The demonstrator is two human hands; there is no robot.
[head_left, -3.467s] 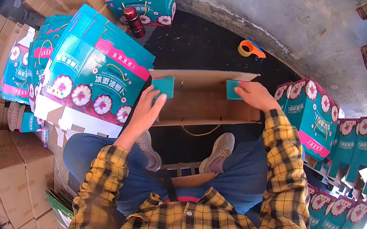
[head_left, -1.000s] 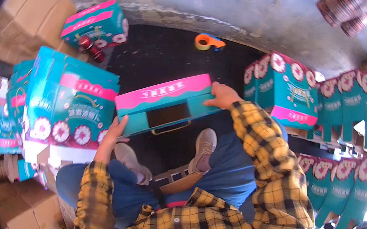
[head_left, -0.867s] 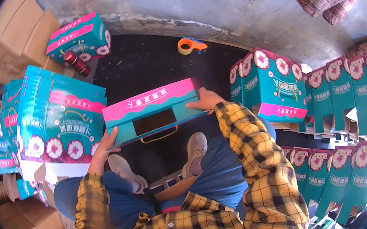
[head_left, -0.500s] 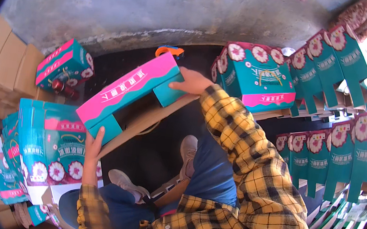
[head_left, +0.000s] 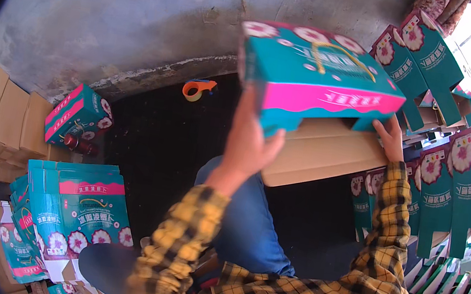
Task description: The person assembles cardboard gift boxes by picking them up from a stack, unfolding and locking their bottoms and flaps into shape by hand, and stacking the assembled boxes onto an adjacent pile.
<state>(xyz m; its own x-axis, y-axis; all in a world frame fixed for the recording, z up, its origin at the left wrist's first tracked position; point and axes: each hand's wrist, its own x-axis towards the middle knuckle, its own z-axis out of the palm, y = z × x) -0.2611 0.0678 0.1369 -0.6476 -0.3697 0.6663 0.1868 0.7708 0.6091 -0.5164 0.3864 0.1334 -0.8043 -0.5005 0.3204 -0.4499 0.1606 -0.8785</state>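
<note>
I've got the teal-and-pink box [head_left: 322,96] right of centre, high in the frame, a hand at each end. My left hand [head_left: 251,146] grips the left end, fingers up along it, thumb by the lower corner; my right hand [head_left: 391,137] clasps the lower right corner, most of its fingers hidden behind. Two ends, two hands: I'd say that shares the load and keeps the box from twisting. The yellow cord handle [head_left: 316,54] is untouched, and rightly, I reckon, since a pull there would leave the open side hanging loose. That side faces me, its long brown flap [head_left: 325,154] drooping between my forearms.

Over at left of centre, the orange tape dispenser [head_left: 207,85] sits on the dark floor, within easy reach, I'd judge. Lower left, flattened cartons [head_left: 85,197] are stacked together, presumably to save room. On the right, teal cartons [head_left: 442,187] line up side by side, probably because packing them close props them up.
</note>
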